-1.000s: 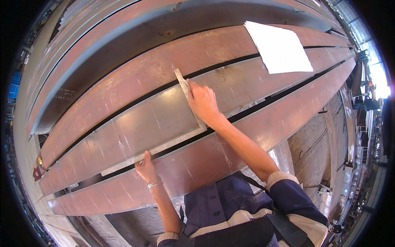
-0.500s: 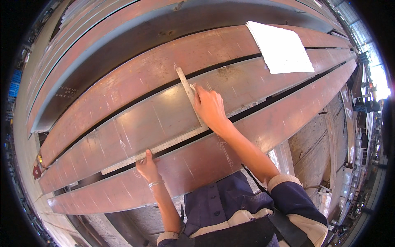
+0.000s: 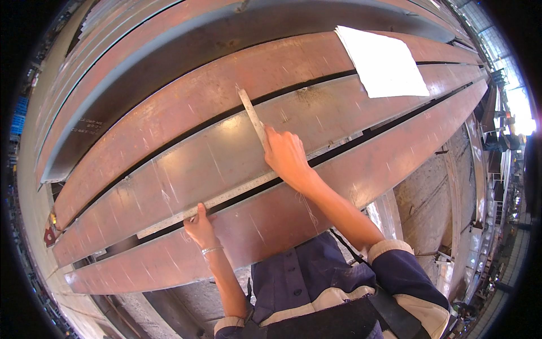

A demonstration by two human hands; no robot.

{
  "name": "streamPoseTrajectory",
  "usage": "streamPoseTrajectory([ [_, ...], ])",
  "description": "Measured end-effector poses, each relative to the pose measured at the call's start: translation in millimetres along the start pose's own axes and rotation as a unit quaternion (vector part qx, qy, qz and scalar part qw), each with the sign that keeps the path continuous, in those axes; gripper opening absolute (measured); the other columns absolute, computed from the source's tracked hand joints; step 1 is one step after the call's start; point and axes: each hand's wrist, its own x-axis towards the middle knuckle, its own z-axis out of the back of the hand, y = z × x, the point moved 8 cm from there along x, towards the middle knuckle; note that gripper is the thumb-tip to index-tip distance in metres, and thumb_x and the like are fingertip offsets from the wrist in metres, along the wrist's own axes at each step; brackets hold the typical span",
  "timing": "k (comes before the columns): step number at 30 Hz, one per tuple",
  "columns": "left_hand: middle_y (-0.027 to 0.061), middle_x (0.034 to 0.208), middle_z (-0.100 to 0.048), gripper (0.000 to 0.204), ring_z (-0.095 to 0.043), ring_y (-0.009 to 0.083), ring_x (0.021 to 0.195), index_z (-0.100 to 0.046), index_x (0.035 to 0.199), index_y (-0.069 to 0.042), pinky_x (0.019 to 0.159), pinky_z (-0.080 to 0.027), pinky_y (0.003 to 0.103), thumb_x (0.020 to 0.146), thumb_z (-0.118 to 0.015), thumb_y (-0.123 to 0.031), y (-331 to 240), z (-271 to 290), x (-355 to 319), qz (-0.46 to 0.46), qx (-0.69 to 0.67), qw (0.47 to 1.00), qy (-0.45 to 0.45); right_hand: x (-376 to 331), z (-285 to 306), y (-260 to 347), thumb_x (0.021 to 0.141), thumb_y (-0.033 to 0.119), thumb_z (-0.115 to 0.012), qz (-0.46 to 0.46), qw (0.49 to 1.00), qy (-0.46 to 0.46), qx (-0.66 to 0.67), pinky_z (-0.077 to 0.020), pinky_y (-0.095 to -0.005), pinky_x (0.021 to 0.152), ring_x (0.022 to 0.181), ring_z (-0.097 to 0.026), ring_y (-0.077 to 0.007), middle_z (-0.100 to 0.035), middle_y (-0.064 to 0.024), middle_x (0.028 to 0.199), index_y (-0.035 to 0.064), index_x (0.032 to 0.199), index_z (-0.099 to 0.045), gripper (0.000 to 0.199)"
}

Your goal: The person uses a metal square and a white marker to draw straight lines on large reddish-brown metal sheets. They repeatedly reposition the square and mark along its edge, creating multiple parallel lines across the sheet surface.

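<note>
A steel framing square (image 3: 240,188) lies on the middle one of several reddish-brown steel beams (image 3: 217,150). Its long leg follows that beam's near edge, and the other leg reaches across to the far beam. My left hand (image 3: 200,227) grips the long leg, thumb on top and fingers curled under the edge. Beside the crosswise leg, my right hand (image 3: 287,155) is closed in a pinch and covers the square's corner. Whatever sits between its fingertips is hidden. Thin pale marks run across the steel around both hands.
White paper sheets (image 3: 387,65) lie across the far and middle beams at the right. A near beam (image 3: 248,229) runs between me and the square, with dark gaps separating the beams. More steel sections (image 3: 141,62) are stacked beyond. A small red object (image 3: 50,236) is at the far left.
My right hand has slid slightly toward me along the crosswise leg and now covers the square's corner. My left hand keeps its hold on the long leg.
</note>
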Motion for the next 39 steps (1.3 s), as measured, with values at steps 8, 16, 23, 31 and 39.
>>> streamPoseTrajectory([
  [8,0.0199,0.097,-0.07,0.048,-0.071,0.0222,0.075,-0.051,0.11,0.013,0.052,-0.06,0.031,0.089,-0.077,-0.021,10,1,9,-0.011,0.003,1.0,0.007,-57,20,-5,0.089,0.005,-0.055,-0.014,0.998,0.059,-0.013,-0.0504,-0.053,0.063,0.067,-0.063,-0.0479,-0.061,-0.0286,0.067,-0.007,0.105,-0.065,0.022],
  [16,0.0118,0.094,-0.068,0.044,-0.066,0.0157,0.07,-0.056,0.11,0.006,0.05,-0.052,0.024,0.087,-0.08,-0.022,2,15,7,-0.028,-0.036,0.999,-0.006,-61,53,-36,0.091,0.007,-0.057,-0.03,0.998,-0.052,0.035,-0.0502,-0.048,0.061,0.067,-0.065,-0.0413,-0.065,-0.0218,0.07,-0.0009,0.106,-0.067,0.02],
  [23,0.0021,0.083,-0.067,0.036,-0.046,0.0028,0.055,-0.063,0.106,-0.004,0.048,-0.035,0.016,0.087,-0.08,-0.029,-33,54,-15,-0.018,-0.103,0.994,-0.021,-96,96,-95,0.096,0.011,-0.057,-0.111,0.983,-0.085,0.119,-0.0492,-0.0316,0.053,0.052,-0.065,-0.0183,-0.075,-0.0095,0.081,0.003,0.111,-0.07,0.021],
  [31,0.0022,0.084,-0.068,0.03,-0.041,0.0003,0.055,-0.066,0.104,-0.005,0.048,-0.03,0.014,0.09,-0.077,-0.029,-31,67,-59,-0.021,-0.14,0.989,-0.032,-108,109,-137,0.097,0.008,-0.061,-0.178,0.928,-0.084,0.318,-0.0393,-0.0222,0.041,0.045,-0.052,-0.0065,-0.073,-0.0097,0.077,-0.0016,0.096,-0.063,0.01],
  [39,0.0023,0.086,-0.066,0.029,-0.041,0.0009,0.058,-0.065,0.101,-0.004,0.047,-0.03,0.015,0.091,-0.077,-0.029,-23,55,-78,-0.018,-0.183,0.983,0.015,-138,137,-147,0.097,0.005,-0.059,-0.17,0.874,-0.149,0.43,-0.0428,-0.0226,0.043,0.052,-0.058,-0.0088,-0.072,-0.0108,0.084,-0.0031,0.104,-0.054,0.011],
])
